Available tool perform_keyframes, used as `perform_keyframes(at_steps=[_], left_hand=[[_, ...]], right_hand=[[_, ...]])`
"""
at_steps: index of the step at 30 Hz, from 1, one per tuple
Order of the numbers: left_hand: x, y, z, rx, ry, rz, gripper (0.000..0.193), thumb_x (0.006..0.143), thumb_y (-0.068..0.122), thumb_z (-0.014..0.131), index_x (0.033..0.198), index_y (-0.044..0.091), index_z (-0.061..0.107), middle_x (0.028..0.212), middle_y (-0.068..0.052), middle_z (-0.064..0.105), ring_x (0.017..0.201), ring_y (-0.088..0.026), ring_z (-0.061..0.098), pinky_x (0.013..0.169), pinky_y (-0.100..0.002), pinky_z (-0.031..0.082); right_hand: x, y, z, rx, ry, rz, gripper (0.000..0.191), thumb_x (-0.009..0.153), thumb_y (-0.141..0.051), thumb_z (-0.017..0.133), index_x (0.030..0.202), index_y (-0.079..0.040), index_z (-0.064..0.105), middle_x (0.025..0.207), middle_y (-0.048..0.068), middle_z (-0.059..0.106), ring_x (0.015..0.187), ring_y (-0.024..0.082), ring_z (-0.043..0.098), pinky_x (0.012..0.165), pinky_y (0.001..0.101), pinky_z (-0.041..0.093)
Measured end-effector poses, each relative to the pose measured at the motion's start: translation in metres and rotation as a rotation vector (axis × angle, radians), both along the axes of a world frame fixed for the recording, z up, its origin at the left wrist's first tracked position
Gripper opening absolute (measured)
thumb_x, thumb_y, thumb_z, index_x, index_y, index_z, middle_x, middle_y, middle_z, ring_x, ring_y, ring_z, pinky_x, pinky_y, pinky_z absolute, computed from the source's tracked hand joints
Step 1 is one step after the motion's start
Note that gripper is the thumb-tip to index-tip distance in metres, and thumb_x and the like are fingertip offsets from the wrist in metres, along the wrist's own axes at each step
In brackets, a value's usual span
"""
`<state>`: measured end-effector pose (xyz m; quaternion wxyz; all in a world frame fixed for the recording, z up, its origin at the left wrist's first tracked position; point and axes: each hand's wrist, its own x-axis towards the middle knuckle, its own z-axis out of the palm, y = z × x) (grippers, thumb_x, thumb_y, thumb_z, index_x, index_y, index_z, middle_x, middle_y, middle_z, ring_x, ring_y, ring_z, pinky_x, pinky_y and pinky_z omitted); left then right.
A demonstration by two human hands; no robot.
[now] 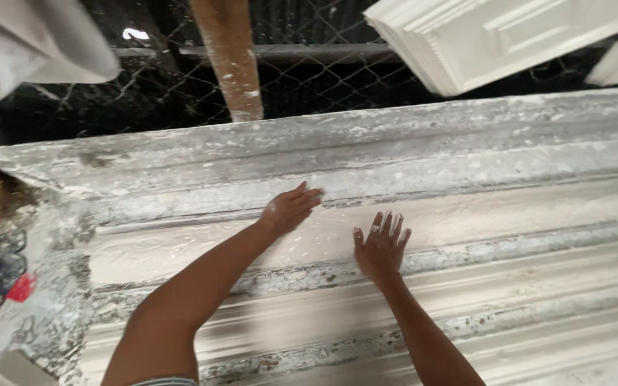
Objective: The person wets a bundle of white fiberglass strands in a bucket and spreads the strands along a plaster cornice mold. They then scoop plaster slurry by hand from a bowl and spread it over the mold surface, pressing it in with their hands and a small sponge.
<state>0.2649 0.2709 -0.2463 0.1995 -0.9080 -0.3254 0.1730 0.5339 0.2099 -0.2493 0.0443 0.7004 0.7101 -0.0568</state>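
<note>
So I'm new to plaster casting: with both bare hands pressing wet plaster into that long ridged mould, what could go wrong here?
1. The left hand and right hand are bare and smeared with wet plaster, which may irritate skin.
2. The ring on the right hand could cake or scratch the surface.
3. White cast panels hang above the mould; a knock might drop them.
</note>
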Motion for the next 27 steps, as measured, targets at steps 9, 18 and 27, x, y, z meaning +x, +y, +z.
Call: perform_keyframes(at_steps=[9,18,27], left_hand=[[0.158,0.039,0.020,0.016,0.183,-0.036,0.056,0.108,0.034,0.039,0.162,0.020,0.029,0.172,0.005,0.015,0.159,-0.020,0.003,0.125,-0.053,-0.004],[0.299,0.071,0.036,0.001,0.227,-0.010,0.062,0.105,0.032,0.046,0.163,0.018,0.027,0.172,0.006,0.012,0.158,-0.018,0.003,0.123,-0.054,-0.006],[0.496,0.130,0.022,0.101,-0.027,0.053,0.056,0.110,0.041,0.039,0.162,0.023,0.031,0.171,0.011,0.018,0.158,-0.013,0.004,0.128,-0.049,-0.009]], right_hand=[[0.074,0.003,0.000,0.234,0.150,0.028,0.068,0.103,-0.047,0.043,0.160,-0.013,0.032,0.159,0.035,0.027,0.148,0.057,0.017,0.119,0.0662,0.016],[0.200,0.020,0.010,0.159,0.232,-0.057,0.066,0.102,-0.045,0.046,0.158,-0.014,0.033,0.161,0.033,0.023,0.149,0.056,0.014,0.116,0.0679,0.017],[0.411,0.066,0.009,0.272,0.286,0.032,0.062,0.104,-0.043,0.045,0.158,-0.014,0.037,0.161,0.035,0.024,0.149,0.058,0.015,0.117,0.0682,0.018]])
